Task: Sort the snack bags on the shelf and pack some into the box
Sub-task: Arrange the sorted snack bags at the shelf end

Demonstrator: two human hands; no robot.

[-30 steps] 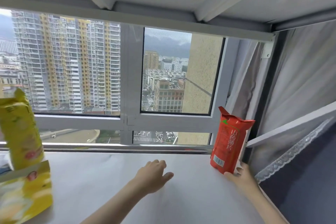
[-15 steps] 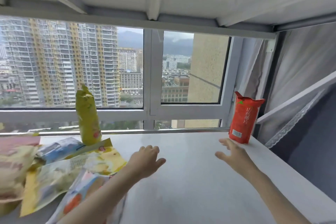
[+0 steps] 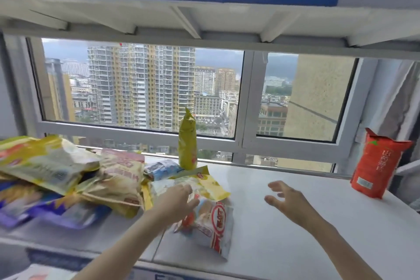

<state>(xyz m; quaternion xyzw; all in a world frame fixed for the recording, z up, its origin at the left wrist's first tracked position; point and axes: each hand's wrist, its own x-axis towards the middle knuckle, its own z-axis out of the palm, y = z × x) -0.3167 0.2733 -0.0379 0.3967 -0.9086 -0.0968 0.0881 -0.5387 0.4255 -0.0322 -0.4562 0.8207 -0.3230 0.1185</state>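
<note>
Head view, shelf: a white shelf (image 3: 284,223) in front of a window (image 3: 145,88), with the blue-printed edge of something on the shelf above; the box itself is not identifiable here.
Left side: a loose heap of snack bags (image 3: 68,179) lying flat and overlapping, yellow, beige and purple packs among them.
Far middle: a green-yellow bag (image 3: 187,143) standing upright by the window sill.
Far right: a red bag (image 3: 376,163) standing upright, well apart from the heap.
Left hand: the left hand (image 3: 176,199) reaches to the heap's right edge, fingers curled down onto a yellow-and-white bag (image 3: 204,186), above a white bag with red print (image 3: 213,223); whether it has closed a grasp I cannot tell.
Right hand: the right hand (image 3: 287,200) hovers over bare shelf, fingers spread, holding nothing.
Progress: early by my judgement; two bags stand sorted, most remain heaped, nothing visibly packed.
Change: half a second ago the left hand hovered short of the pile; the view has swung left, showing more of the heap.
</note>
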